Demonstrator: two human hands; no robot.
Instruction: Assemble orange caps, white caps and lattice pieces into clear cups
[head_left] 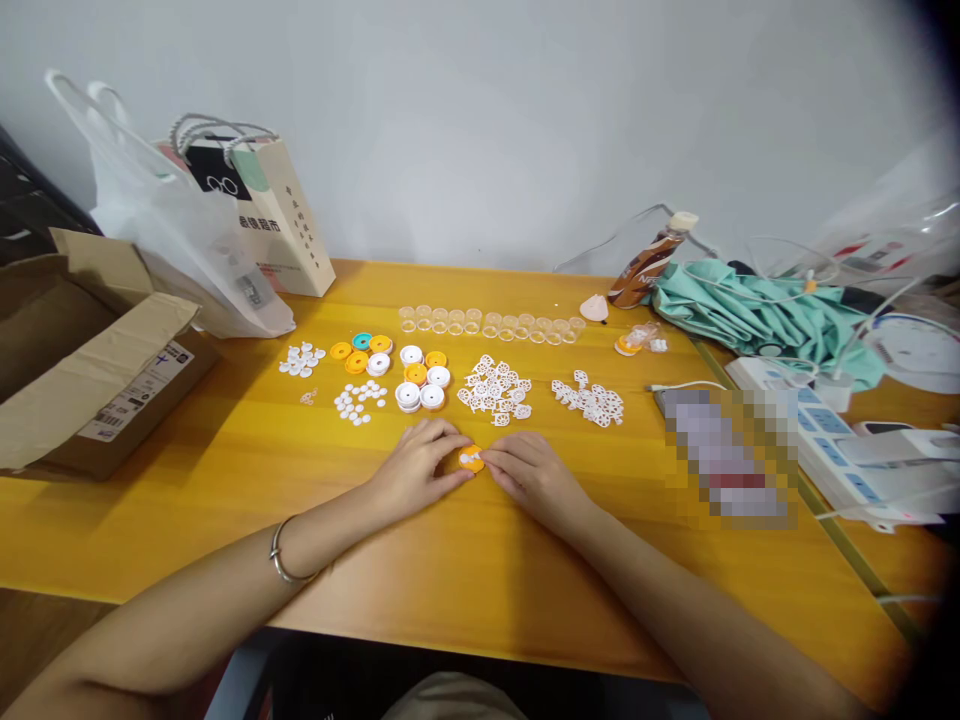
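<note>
My left hand grips a small round orange disc by its left edge, between thumb and fingers. Small white parts lie on top of the disc. From the other side my right hand has its fingertips pinched together at the disc's right edge; what they hold, if anything, is hidden. Just beyond the hands are orange and white round cases, one stack with a teal one. White lacy cut-out pieces form one pile, with a second pile of cut-outs to its right.
Small white discs and white pieces lie to the left. Clear cups line the back. An open cardboard box and bags stand left; a bottle, green cloth, blurred-out phone and power strip are right.
</note>
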